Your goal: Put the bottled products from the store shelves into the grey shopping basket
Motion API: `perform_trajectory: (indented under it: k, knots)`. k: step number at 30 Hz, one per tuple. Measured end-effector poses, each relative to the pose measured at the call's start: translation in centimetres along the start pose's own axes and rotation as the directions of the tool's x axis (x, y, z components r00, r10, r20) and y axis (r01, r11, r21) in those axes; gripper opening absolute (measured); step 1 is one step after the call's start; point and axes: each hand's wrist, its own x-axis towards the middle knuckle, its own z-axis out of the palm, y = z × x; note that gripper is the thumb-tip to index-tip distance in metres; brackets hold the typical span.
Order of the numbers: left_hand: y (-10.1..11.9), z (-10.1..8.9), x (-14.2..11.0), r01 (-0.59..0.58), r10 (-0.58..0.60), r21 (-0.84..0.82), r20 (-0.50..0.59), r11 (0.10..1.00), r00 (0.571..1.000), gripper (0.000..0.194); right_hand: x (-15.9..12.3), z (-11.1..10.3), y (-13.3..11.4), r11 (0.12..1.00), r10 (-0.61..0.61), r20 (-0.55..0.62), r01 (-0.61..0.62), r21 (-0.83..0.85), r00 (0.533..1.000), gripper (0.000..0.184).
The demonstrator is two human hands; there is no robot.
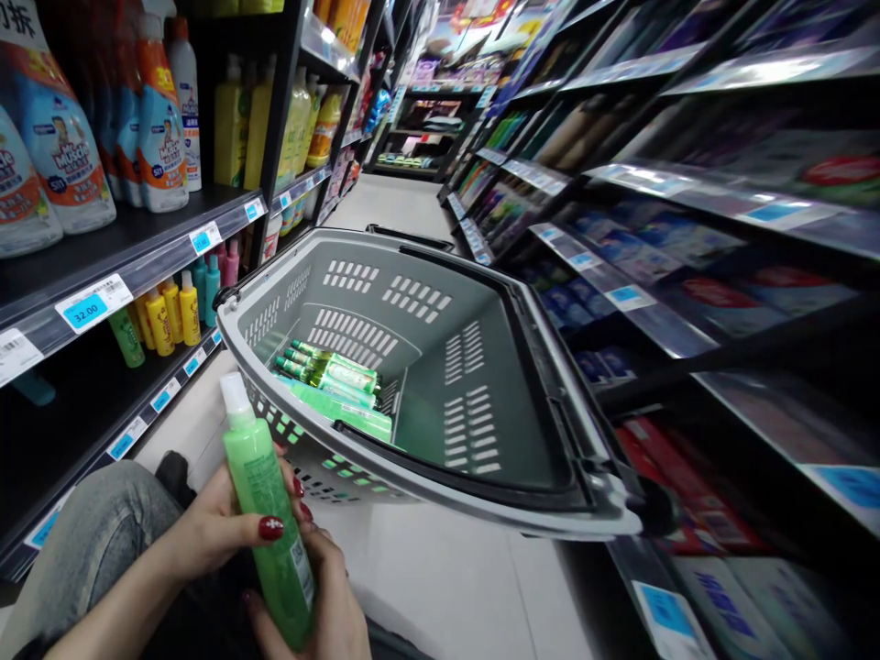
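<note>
A green spray bottle (265, 495) with a white cap is held tilted in front of my knees, its printed back label and barcode turned toward me. My left hand (224, 518) wraps around its upper body, the thumb lying across the label. Lower down, my right hand (334, 596) grips the bottle near its base from the right. Just beyond stands a grey shopping basket (481, 486) with black handles. Several green bottles (344, 380) and a flat green pack (344, 410) lie inside it at the left.
On the left shelf stand Mr Muscle bottles (65, 147); below them are small yellow bottles (160, 321) and a green bottle (127, 336). Blurred shelves of packaged goods (687, 247) line the right side. The aisle floor (405, 200) runs on to a shelf at the far end.
</note>
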Motion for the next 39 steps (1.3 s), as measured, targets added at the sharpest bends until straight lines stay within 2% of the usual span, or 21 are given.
perform_trajectory:
  k: [8, 15, 24, 31, 36, 39]
  knots:
    - [0.1, 0.1, 0.1, -0.003, 0.003, -0.006, 0.005, 1.0, 1.0, 0.055, 0.0, -0.1, -0.1, 1.0, -0.01, 0.001, 0.01, -0.025, 1.0, 0.052]
    - [0.2, 0.2, 0.2, -0.013, 0.014, -0.027, 0.034, 1.0, 0.999, 0.043, -0.1, 0.1, 0.0, 1.0, -0.007, -0.012, 0.007, -0.03, 1.0, 0.053]
    - [0.2, 0.2, 0.1, -0.018, 0.021, -0.052, 0.048, 0.998, 0.999, 0.041, -0.3, 0.3, 0.1, 0.999, 0.012, -0.035, -0.013, -0.039, 0.999, 0.05]
    - [0.1, 0.2, 0.2, -0.026, 0.028, -0.051, 0.046, 0.998, 0.999, 0.055, -0.1, 0.1, -0.2, 1.0, -0.018, -0.024, 0.017, -0.017, 1.0, 0.05]
    - [0.1, 0.0, 0.2, -0.023, 0.024, -0.027, 0.036, 0.999, 0.999, 0.055, -0.2, 0.1, -0.3, 0.999, 0.008, -0.034, -0.006, 0.048, 0.999, 0.049]
    - [0.0, -0.2, 0.2, -0.04, 0.039, 0.029, 0.034, 0.999, 0.999, 0.052, -0.4, 0.0, 0.9, 0.971, 0.119, 0.03, -0.123, 0.204, 0.992, 0.055]
